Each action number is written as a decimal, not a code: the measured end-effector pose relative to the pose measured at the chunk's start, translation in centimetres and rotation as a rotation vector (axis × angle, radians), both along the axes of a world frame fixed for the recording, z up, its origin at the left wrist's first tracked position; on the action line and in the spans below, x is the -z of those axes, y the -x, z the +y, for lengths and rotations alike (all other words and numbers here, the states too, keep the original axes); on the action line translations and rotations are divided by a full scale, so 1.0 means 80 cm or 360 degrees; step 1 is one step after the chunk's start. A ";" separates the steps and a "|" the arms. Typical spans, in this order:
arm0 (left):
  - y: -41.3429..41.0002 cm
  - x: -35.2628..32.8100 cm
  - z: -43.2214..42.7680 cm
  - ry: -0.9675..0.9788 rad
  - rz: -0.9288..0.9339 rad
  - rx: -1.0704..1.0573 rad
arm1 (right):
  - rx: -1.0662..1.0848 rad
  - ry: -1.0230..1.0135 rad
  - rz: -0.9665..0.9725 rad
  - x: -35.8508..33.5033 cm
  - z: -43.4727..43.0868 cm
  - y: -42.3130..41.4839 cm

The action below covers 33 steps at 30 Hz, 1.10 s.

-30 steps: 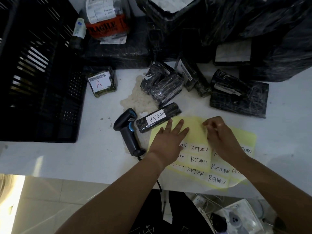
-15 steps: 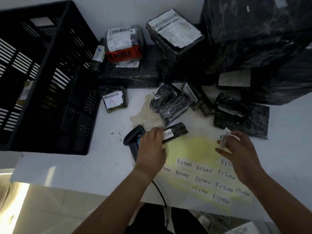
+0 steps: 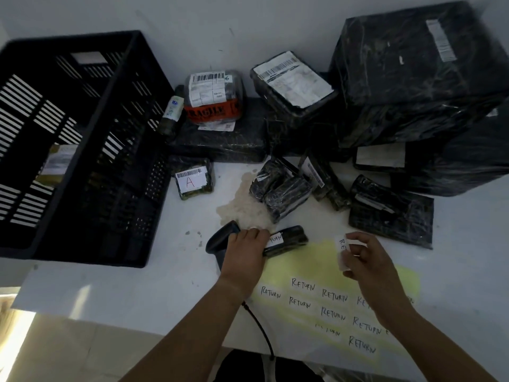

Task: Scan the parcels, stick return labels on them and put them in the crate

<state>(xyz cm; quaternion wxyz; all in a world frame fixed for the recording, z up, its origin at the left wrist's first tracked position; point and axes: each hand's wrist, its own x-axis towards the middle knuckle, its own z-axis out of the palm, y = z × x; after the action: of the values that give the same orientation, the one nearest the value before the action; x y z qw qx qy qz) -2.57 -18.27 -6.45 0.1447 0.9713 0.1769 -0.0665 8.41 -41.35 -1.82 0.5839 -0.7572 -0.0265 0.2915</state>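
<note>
My left hand (image 3: 243,253) grips the left end of a small black wrapped parcel (image 3: 292,238) that bears a white RETURN label. It lies on the white table just above the yellow label sheet (image 3: 308,267), which carries several handwritten RETURN labels. My right hand (image 3: 366,260) pinches a peeled white RETURN label (image 3: 341,250) above the sheet, apart from the parcel. The black barcode scanner (image 3: 219,241) lies partly under my left hand. The black slatted crate (image 3: 115,86) stands at the left with one parcel (image 3: 56,164) inside.
Several black wrapped parcels crowd the back: one marked A (image 3: 192,180), one with FRAGILE tape (image 3: 212,99), a small cluster (image 3: 281,190), a flat one (image 3: 391,215) and big boxes (image 3: 413,73). A small bottle (image 3: 172,111) stands beside the crate. The scanner cable (image 3: 261,329) drops over the front edge.
My left hand left the label sheet and took hold of the labelled parcel. My right hand peeled a label off the sheet and lifted it. The view tilted up toward the crate.
</note>
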 end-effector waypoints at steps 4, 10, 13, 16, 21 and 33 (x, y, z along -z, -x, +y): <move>0.006 0.001 -0.001 0.0137 -0.0084 0.0094 | -0.0216 0.0068 -0.0135 -0.006 0.015 0.006; 0.019 -0.041 -0.005 0.0577 -0.0321 0.0225 | -0.0649 0.0163 -0.0424 -0.048 0.050 0.018; 0.033 -0.075 -0.014 0.0854 -0.0388 0.0080 | -0.0784 0.0221 -0.0472 -0.073 0.059 0.013; 0.049 -0.107 -0.023 0.1027 -0.0406 -0.0028 | -0.0993 0.0208 -0.0478 -0.097 0.064 0.010; 0.060 -0.139 -0.025 0.0952 -0.0561 0.0076 | -0.1127 0.0216 -0.0565 -0.123 0.069 0.012; 0.072 -0.165 -0.022 0.0920 -0.0679 0.0093 | -0.1433 0.0384 -0.1261 -0.145 0.088 0.031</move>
<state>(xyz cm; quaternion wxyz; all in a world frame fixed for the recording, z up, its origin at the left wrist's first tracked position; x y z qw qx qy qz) -8.35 -20.02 6.72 0.4452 0.8868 0.0889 0.0864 5.95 -34.33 9.80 0.2593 -0.7833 -0.5259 0.2067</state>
